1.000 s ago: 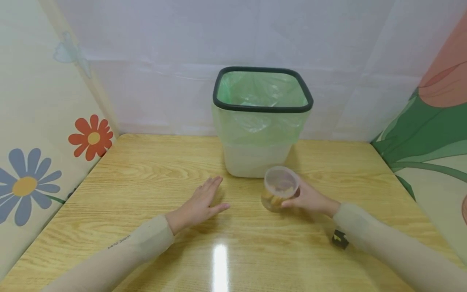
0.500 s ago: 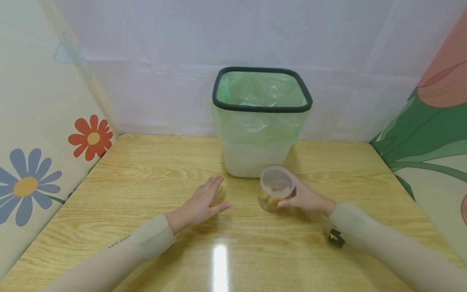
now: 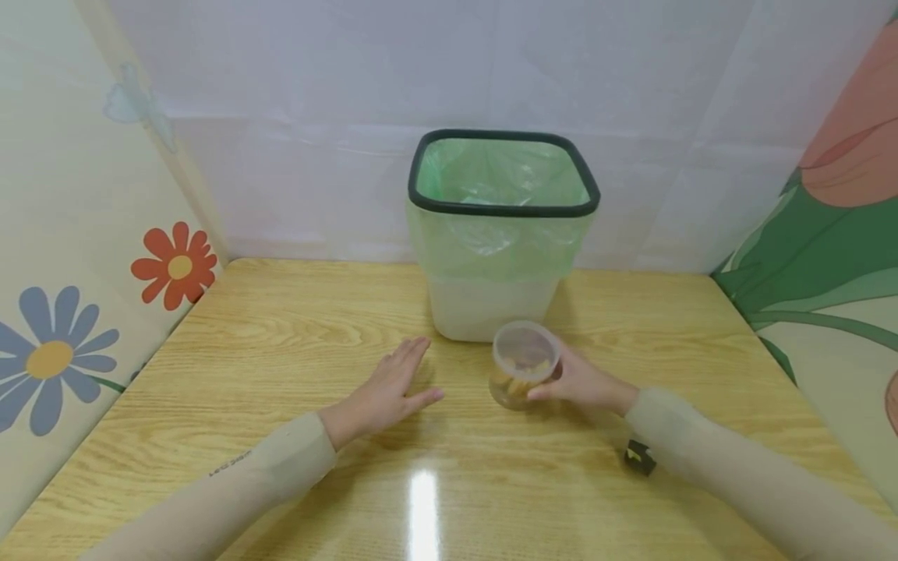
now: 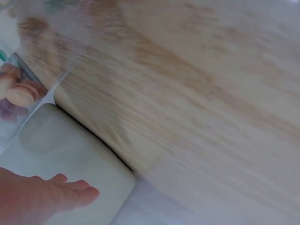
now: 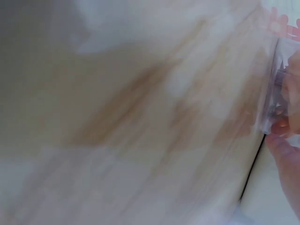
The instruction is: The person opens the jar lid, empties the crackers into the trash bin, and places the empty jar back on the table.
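In the head view my right hand (image 3: 588, 379) grips a clear round plastic jar (image 3: 522, 362) from its right side. The jar has a frosted whitish top, and yellow-brown pieces show through its wall. Its base looks close to the wooden table, but I cannot tell if it touches. At the edge of the right wrist view, the thumb and part of the jar (image 5: 274, 93) appear. My left hand (image 3: 382, 393) holds nothing, fingers straight and thumb spread, left of the jar. The left wrist view shows this hand (image 4: 51, 199) before a pale bin wall.
A pale trash bin (image 3: 484, 308) with a black rim and green liner stands on the table (image 3: 316, 312), just behind the jar. A small black object (image 3: 640, 457) shows beside the right sleeve. A white sheet hangs behind; flowered panels flank the table.
My right hand and the jar have moved slightly left, toward the left hand. The small black object by the right sleeve has shifted left with the arm. My left hand has stayed put.
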The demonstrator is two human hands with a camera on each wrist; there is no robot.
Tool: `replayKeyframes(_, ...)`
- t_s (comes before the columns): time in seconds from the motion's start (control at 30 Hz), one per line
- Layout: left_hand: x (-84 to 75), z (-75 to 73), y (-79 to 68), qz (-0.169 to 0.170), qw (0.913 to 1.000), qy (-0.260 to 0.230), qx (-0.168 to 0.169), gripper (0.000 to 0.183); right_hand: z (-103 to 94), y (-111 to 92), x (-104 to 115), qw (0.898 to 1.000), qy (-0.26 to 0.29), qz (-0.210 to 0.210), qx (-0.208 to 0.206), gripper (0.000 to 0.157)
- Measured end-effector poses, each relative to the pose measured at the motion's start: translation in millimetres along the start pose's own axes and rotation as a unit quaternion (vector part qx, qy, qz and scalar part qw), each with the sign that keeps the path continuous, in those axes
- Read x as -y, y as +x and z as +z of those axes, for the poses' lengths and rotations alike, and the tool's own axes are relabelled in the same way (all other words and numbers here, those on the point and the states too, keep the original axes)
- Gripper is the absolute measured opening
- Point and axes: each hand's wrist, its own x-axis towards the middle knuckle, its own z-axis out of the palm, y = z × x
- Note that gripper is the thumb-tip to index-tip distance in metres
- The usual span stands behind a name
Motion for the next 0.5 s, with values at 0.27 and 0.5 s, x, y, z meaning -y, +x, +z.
replayKeyframes(0.27,-2.7,-0.2,0.7,0.006,1.0000,0.002,-0.001,0.083,3.6,3.4,1.0,1.000,0.018,-0.003,0.006,0.095)
replayKeyframes(0.5,-5.2,0.7,2.0,0.017,0.9998,0.008,-0.009,0.082,6.4,6.3,2.6,1.000,0.016,-0.014,0.013,0.096)
